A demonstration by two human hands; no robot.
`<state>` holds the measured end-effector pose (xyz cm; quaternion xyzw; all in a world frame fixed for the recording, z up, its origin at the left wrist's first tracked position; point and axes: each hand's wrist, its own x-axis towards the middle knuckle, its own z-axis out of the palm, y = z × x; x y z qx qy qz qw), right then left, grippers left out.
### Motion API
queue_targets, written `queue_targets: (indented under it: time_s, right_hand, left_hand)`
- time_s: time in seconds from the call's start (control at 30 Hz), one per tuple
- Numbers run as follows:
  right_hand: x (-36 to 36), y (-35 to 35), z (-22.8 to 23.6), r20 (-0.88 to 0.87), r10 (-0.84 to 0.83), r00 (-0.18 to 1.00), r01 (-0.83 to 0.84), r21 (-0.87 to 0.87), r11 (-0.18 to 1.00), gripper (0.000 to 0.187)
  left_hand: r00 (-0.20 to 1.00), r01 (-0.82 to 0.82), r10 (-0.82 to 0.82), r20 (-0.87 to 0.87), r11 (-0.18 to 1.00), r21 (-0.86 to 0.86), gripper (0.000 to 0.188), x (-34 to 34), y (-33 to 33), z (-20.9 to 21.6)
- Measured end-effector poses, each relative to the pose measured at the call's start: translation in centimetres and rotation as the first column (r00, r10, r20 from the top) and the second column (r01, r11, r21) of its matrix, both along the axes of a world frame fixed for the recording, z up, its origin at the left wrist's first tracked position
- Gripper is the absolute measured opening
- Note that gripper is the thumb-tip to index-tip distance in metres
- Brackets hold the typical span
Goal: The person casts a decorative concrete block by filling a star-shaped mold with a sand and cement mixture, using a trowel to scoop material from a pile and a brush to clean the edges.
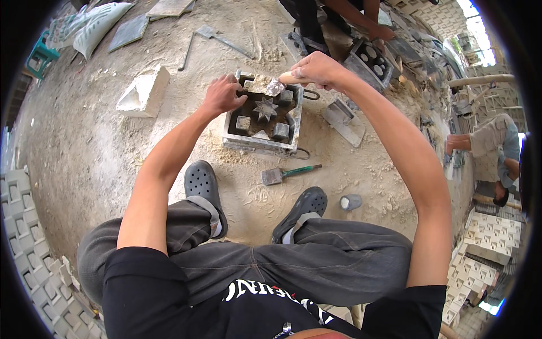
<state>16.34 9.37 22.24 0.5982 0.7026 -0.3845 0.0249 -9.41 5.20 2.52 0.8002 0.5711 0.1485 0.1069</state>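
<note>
A square metal mould [291,144] sits on the dusty ground ahead of my feet, with a star-shaped block [265,109] and several smaller blocks inside. My left hand [223,95] is bent over its far left rim, gripping the edge. My right hand [319,70] is closed around a wooden-handled tool [291,78] above the far side. Pale, crumbly material lies at the tool's end, whose exact shape I cannot make out. Between the mould and my shoes lies a flat scraper [273,175] with a green handle.
A trowel-like metal tool [344,121] lies right of the mould, a small cup [350,201] nearer me. Left stands a pale block [144,93]. At the far right, another person works by a second mould [370,59]. Stacked blocks [25,226] line the left edge.
</note>
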Motion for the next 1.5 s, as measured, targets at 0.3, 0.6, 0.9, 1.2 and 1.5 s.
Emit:
queue_targets:
  time_s: [0.3,0.6,0.9,1.2,1.5]
  right_hand:
    - [1.2,-1.6,-2.9,0.047,0.198,0.979,-0.199,0.432,0.880,0.035]
    - [2.2,-3.6,-4.9,0.244,0.287,0.927,-0.376,0.586,0.718,0.031]
    - [2.8,-7.7,-3.6,0.154,0.302,0.941,-0.329,0.636,0.698,0.039]
    - [-2.5,-12.8,-3.4,0.202,0.292,0.935,-0.355,0.517,0.779,0.023]
    - [-10.0,-18.1,-9.0,0.379,0.108,0.919,-0.343,0.635,0.692,0.034]
  left_hand:
    - [0.933,-0.209,0.189,0.306,0.977,0.032,0.031,-0.1,1.4,-2.0]
    - [0.923,-0.095,0.126,0.365,0.990,-0.103,0.042,0.4,0.7,-3.2]
    - [0.976,-0.151,0.151,0.159,0.988,-0.010,0.022,1.1,-0.6,-0.5]
    - [0.700,-0.531,0.567,0.433,0.820,-0.216,0.030,-2.3,1.8,-5.4]
    - [0.415,-0.587,0.690,0.593,0.701,-0.405,0.031,-4.5,1.9,-10.5]
